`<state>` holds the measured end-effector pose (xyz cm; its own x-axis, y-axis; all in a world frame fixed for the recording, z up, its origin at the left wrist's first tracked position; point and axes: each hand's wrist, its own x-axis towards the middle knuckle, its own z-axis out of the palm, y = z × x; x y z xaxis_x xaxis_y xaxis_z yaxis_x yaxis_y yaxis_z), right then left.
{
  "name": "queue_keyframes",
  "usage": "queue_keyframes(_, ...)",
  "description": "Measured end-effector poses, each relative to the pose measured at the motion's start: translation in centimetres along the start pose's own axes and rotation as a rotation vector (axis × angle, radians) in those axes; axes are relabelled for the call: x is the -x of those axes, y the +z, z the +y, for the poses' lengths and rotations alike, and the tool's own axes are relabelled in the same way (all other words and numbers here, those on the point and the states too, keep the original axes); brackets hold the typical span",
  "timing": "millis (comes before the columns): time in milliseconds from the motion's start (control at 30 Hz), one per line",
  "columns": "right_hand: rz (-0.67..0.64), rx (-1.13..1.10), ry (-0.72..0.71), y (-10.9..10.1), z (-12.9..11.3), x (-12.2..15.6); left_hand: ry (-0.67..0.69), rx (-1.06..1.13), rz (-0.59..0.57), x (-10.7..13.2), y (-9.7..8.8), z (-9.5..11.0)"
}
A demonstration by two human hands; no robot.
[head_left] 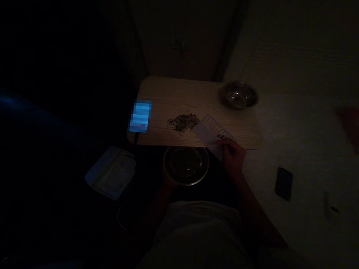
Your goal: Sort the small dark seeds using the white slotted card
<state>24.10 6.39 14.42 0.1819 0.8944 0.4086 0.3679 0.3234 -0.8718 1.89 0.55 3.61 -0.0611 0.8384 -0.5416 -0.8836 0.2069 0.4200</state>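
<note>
Very dim. Right hand [232,154] pinches a pale card [205,132], its left end beside the dark grains [183,122] heaped mid-table [164,95]. Left hand [170,182] at the metal bowl [190,184], near left side — finger grip too dark to tell. Judgement: card edge low and flat, short strokes, bowl rim snug to the table's near edge — fewer strays.

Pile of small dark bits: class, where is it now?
In the head view, the pile lies mid-picture on the tabletop, between the lit screen to its left and the pale card in the right hand.
</note>
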Motion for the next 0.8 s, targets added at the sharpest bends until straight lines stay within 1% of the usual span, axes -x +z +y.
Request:
queue_keyframes(67,-0.013,-0.012,0.004,0.0,-0.1,0.0,-0.025,0.006,0.001,0.0,0.5,0.1)
queue_keyframes(167,-0.017,-0.028,0.002,0.0,-0.2,0.0,-0.089,0.017,-0.030,0.1,0.9,0.2)
queue_keyframes(333,-0.011,-0.033,-0.016,-0.2,-0.5,-0.1,-0.061,0.010,-0.017,0.2,0.9,0.2)
queue_keyframes(467,-0.039,-0.021,0.004,-0.1,-0.5,-0.1,-0.088,0.006,-0.012,0.3,0.7,0.2)
queue_keyframes(567,-0.026,-0.013,0.006,-0.1,-0.3,0.0,-0.057,0.003,0.002,0.1,0.5,0.1)
queue_keyframes(700,-0.002,-0.008,0.000,-0.1,0.0,-0.1,-0.002,0.015,-0.012,-0.2,0.2,-0.1)
queue_keyframes(800,-0.004,-0.020,0.005,0.0,0.1,-0.2,0.017,0.005,0.010,-0.4,0.0,-0.1)
